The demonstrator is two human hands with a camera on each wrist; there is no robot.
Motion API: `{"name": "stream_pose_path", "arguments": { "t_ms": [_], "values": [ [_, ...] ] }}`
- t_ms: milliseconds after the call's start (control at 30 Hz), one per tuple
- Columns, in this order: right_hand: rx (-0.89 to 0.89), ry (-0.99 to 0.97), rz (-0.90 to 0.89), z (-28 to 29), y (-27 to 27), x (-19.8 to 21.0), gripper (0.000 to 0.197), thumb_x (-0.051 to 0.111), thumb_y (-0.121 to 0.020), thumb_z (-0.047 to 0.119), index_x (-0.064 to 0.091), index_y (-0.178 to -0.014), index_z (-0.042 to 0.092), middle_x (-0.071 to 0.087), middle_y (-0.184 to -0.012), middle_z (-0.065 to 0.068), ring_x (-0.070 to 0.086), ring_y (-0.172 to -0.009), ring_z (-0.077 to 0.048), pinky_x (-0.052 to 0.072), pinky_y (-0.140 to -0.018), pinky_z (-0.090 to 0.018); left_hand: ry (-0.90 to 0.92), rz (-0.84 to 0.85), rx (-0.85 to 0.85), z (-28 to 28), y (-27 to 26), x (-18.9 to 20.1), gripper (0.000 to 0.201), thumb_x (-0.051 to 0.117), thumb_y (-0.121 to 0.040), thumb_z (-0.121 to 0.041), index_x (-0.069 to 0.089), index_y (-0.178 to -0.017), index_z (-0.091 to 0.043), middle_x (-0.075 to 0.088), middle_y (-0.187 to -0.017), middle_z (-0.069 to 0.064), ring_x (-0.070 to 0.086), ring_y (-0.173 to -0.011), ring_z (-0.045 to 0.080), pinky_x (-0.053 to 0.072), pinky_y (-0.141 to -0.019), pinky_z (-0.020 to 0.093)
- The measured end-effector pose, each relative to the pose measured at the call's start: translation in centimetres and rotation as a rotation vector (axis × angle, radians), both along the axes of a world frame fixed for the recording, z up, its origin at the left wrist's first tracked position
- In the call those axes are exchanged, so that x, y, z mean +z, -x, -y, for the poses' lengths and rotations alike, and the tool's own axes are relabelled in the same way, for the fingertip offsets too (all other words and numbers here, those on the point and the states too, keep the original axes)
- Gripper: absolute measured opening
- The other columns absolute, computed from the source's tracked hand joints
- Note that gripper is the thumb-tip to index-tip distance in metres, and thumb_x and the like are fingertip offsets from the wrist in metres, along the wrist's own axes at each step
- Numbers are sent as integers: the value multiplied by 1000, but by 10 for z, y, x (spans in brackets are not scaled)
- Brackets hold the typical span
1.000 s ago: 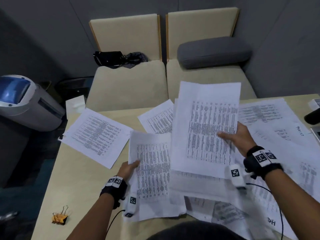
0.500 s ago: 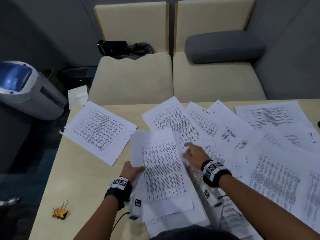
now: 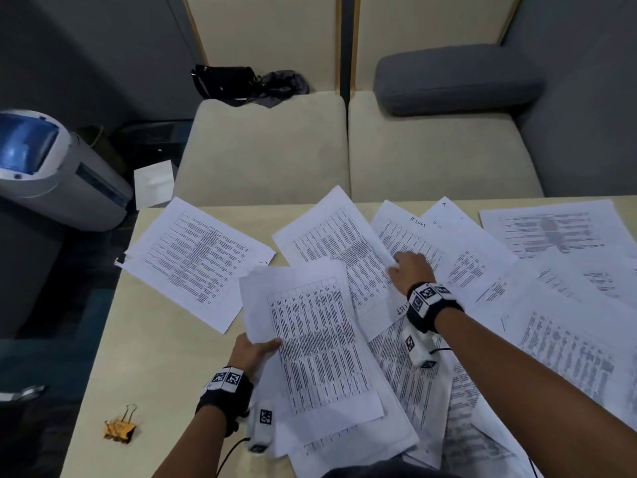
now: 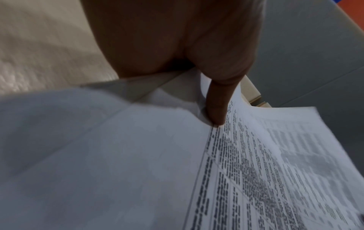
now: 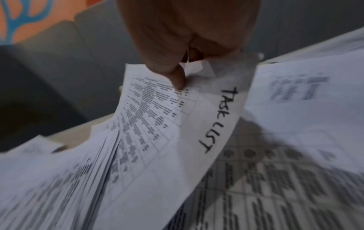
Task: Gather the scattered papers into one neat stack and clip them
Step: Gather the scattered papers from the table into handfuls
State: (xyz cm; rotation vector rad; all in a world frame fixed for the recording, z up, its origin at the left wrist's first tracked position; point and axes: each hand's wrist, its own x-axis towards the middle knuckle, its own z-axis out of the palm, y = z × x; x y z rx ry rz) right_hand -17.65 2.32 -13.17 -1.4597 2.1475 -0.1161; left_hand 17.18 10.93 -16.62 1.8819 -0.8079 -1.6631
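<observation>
My left hand (image 3: 253,350) grips the gathered stack (image 3: 320,343) beside the binder clip (image 3: 119,430); my right hand (image 3: 410,272) pinches the "TASK LIST" sheet (image 5: 197,124) beyond it, fingers hidden underneath.

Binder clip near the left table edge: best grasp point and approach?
Judging from the head view, take the binder clip by its yellow body, coming from above, fingers on its two long sides. It lies flat, apart from the papers, with a wire handle pointing to the far side; the handle looks too thin and loose to hold steady.
</observation>
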Motion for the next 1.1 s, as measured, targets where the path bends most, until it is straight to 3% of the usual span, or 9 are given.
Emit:
{"name": "stream_pose_path", "arguments": {
  "t_ms": [100, 233, 367, 500, 600, 667, 833, 933, 1100],
  "values": [
    [-133, 146, 10, -21, 9, 15, 12, 49, -96, 13, 57, -97, 4, 60, -90, -10, 59, -84, -29, 49, -70, -35, 3, 11, 9, 0, 5, 9, 30, 82, -71, -4, 69, -97, -10, 75, -89, 3, 66, -97, 31, 47, -83, 31],
    [-451, 35, 152, -86, 51, 26, 33, 53, -94, 14, 54, -124, 1, 60, -113, -22, 60, -103, -36, 48, -87, -36, 47, 56, 2, -2, 17, 33, 36, 74, -78, 4, 60, -111, 6, 65, -98, 11, 60, -88, 28, 45, -81, 32],
    [-419, -203, 104, -159, 81, 8, 21, 66, -84, 19, 55, -97, 6, 61, -95, -15, 58, -79, -25, 45, -69, -30, 41, 74, -25, -3, 20, 41, 35, 72, -79, 5, 58, -111, 7, 61, -101, 16, 57, -69, 19, 48, -70, 29],
    [-430, -273, 105, -183, 75, 1, 20, 67, -79, 11, 51, -88, 4, 56, -83, -12, 55, -71, -22, 46, -69, -31, 29, 145, -47, -3, 14, 33, 43, 76, -78, -3, 59, -115, 10, 66, -104, 21, 60, -71, 22, 46, -62, 26],
    [-516, -185, 200, -179, 49, 0, 66, 73, -80, 16, 39, -135, 3, 42, -131, -19, 50, -117, -32, 42, -92, -33, 19, 182, -31, -4, 12, 25, 46, 79, -75, -6, 61, -115, 8, 67, -101, 19, 62, -73, 26, 49, -65, 29],
    [-642, -93, 320, -173, 27, 3, 83, 76, -79, 21, 28, -144, 4, 37, -143, -18, 44, -128, -33, 40, -100, -34, 25, 215, -49, -5, 12, 22, 47, 81, -73, -9, 61, -113, 5, 68, -104, 19, 65, -82, 32, 53, -76, 39],
    [-764, -147, 542, -165, -3, -2, 64, 80, -77, 21, 48, -128, 0, 60, -115, -14, 59, -96, -27, 49, -78, -29, 62, 264, -110, -12, 14, 26, 51, 80, -75, -11, 59, -119, 3, 67, -111, 23, 64, -92, 35, 51, -89, 46],
    [-671, -150, 458, -162, 3, 2, 57, 83, -73, 25, 58, -118, -1, 65, -111, -13, 62, -92, -26, 53, -75, -28, 67, 253, -136, -14, 14, 30, 52, 78, -77, -10, 57, -122, 4, 66, -114, 23, 62, -90, 32, 50, -86, 41],
    [-552, 206, 369, -144, 44, 69, 23, 78, -80, 23, 62, -81, 7, 63, -74, -6, 60, -74, -23, 44, -57, -21, 13, 166, -89, -10, 19, 44, 50, 74, -80, -3, 55, -125, 7, 64, -110, 21, 57, -81, 25, 45, -78, 34]
  ]
}}
